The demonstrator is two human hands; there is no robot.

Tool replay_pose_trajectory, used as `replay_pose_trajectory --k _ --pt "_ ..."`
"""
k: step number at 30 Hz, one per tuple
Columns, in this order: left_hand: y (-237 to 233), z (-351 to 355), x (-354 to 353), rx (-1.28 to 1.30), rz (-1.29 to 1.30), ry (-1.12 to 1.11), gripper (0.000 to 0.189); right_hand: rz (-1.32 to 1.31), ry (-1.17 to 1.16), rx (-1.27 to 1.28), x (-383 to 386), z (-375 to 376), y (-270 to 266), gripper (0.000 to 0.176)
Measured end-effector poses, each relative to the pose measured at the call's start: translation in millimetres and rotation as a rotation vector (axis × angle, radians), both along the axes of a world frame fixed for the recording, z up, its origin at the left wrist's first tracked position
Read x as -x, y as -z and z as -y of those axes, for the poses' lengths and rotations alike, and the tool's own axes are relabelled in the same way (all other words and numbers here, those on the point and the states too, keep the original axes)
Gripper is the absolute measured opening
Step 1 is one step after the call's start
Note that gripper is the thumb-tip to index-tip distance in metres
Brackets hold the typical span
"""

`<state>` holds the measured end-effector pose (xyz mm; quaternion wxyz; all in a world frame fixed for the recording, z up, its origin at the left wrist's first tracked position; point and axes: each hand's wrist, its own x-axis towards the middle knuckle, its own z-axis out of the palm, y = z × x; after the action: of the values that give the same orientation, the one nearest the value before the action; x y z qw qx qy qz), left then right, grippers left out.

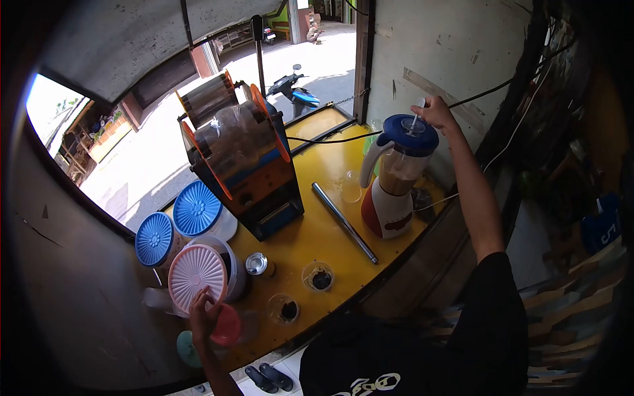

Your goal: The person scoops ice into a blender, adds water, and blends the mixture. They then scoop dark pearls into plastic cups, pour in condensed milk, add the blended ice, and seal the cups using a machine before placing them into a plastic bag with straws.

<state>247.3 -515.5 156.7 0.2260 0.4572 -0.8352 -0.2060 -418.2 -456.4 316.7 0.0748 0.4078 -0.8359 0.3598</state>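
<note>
My right hand [436, 113] is closed round the top of a white spoon [417, 113], whose lower end goes into the opening of the blue blender lid [411, 134]. Brown liquid shows in the jug above the red and white base [385, 214]. At the lower left, my left hand [203, 310] touches the pink ribbed lid [197, 278] of a tub, fingers bent; whether it grips the edge is unclear. A red lid [226, 326] is just beside that hand. Two clear cups [319, 276] with dark contents stand near the table's front edge.
A cup sealing machine [246, 165] stands on the yellow table [297, 249]. Two blue-lidded tubs [197, 207], an open tin [257, 264] and a metal tube [345, 223] are nearby. A black cable [330, 140] runs behind the blender. A motorbike [297, 92] is outside.
</note>
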Motion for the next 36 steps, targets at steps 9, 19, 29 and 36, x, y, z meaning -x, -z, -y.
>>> replay_pose_trajectory --k 9,19,29,36 --pt "6 21 1 0.041 -0.022 0.031 0.045 0.071 -0.008 -0.335 -13 3 -14 0.028" --pt "-44 1 32 0.405 -0.118 -0.063 0.056 -0.421 -0.094 -0.172 -51 4 5 0.015" --pt "-98 -6 118 0.304 -0.258 0.347 0.053 -0.051 0.108 -0.063 -43 -3 6 0.024" --pt "-137 -40 254 0.037 -0.397 0.667 0.038 -0.046 -0.042 -0.187 -29 1 1 0.018"
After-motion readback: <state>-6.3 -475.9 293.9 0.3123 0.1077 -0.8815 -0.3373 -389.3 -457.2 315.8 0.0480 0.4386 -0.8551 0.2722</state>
